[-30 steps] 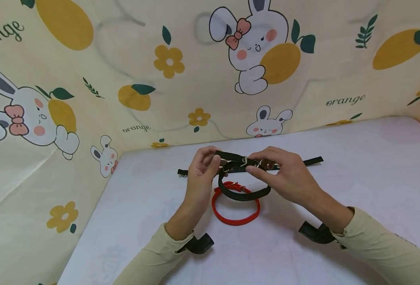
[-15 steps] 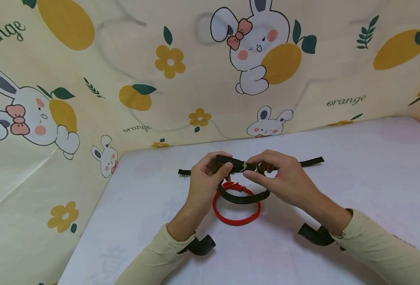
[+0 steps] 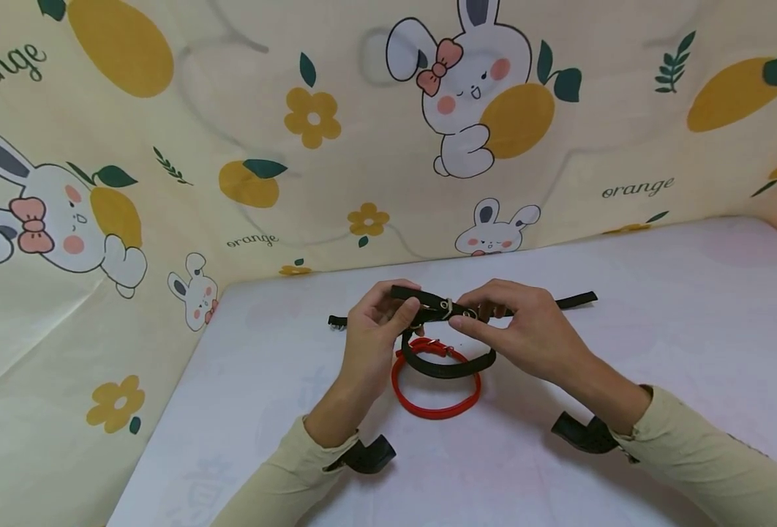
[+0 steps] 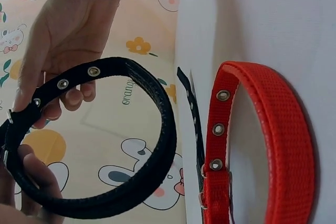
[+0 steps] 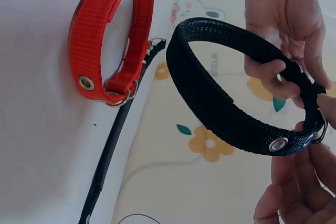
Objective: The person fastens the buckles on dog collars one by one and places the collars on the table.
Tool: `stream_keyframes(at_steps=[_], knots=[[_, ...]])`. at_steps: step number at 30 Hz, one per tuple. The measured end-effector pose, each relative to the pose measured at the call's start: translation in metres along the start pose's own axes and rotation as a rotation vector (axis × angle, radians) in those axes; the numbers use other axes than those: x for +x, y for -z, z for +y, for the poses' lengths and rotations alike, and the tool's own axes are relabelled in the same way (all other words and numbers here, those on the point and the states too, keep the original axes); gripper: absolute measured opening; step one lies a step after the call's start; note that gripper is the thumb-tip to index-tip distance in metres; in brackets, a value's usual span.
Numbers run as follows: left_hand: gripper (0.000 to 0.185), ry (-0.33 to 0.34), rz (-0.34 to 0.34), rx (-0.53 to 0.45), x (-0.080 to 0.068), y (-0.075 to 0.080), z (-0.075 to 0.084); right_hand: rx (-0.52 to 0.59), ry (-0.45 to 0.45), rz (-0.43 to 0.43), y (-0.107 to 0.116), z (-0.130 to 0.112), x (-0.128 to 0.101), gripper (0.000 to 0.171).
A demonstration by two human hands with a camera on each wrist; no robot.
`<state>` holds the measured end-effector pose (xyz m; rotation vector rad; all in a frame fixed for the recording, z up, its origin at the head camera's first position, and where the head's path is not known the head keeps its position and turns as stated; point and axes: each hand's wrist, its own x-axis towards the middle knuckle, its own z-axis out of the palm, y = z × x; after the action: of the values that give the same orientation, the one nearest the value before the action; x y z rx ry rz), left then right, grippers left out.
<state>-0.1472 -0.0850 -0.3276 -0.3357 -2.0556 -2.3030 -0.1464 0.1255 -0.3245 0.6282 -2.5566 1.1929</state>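
Note:
A black collar (image 3: 448, 364) with metal eyelets hangs as a loop just above the white table (image 3: 658, 329). My left hand (image 3: 410, 312) pinches its strap end at the top left. Fingers and thumb of my right hand (image 3: 469, 322) pinch it at the metal buckle (image 3: 451, 307). The left wrist view shows the black collar (image 4: 157, 145) looped in the air, and so does the right wrist view, where the collar (image 5: 220, 103) ends at the fingers. Under the loop a red collar (image 3: 436, 399) lies buckled on the table; the same red collar (image 4: 283, 145) (image 5: 100, 40) appears in both wrist views.
A second black strap (image 3: 573, 300) lies flat and straight on the table behind my hands. A cloth wall (image 3: 296, 146) printed with rabbits and oranges stands along the back and left sides. The table's right half (image 3: 691, 307) is bare white surface.
Both hands have drawn a little closer together at the buckle and sunk slightly with the black collar. The red collar and the flat strap lie as before.

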Motion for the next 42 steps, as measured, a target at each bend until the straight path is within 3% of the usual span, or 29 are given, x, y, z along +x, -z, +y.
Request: stream_keyframes(at_steps=[9,19,28,33,39,42], knots=[[0.021,0.008,0.024,-0.099,0.0026,0.0031,0.0021,-0.019,0.027,0.023,0.002,0.0021,-0.0006,0.016],[0.031,0.068,0.028,0.013,-0.0009,0.0008,-0.002,0.027,0.042,0.038,-0.0004,0.0017,-0.0015,0.018],[0.027,0.037,0.069,-0.046,-0.0008,0.0014,-0.003,0.027,0.04,0.031,0.0002,-0.0001,0.0003,0.021],[0.028,0.044,0.055,-0.061,-0.0005,0.0011,-0.0033,0.043,0.05,0.052,0.0004,0.0014,0.0003,0.02],[0.034,0.095,0.01,-0.007,-0.0007,0.0002,-0.004,0.08,0.048,0.106,0.0028,0.001,-0.0004,0.018],[0.037,0.09,-0.008,0.028,-0.0012,-0.0013,-0.0035,0.1,0.026,0.113,0.0043,0.0003,-0.0004,0.018]])
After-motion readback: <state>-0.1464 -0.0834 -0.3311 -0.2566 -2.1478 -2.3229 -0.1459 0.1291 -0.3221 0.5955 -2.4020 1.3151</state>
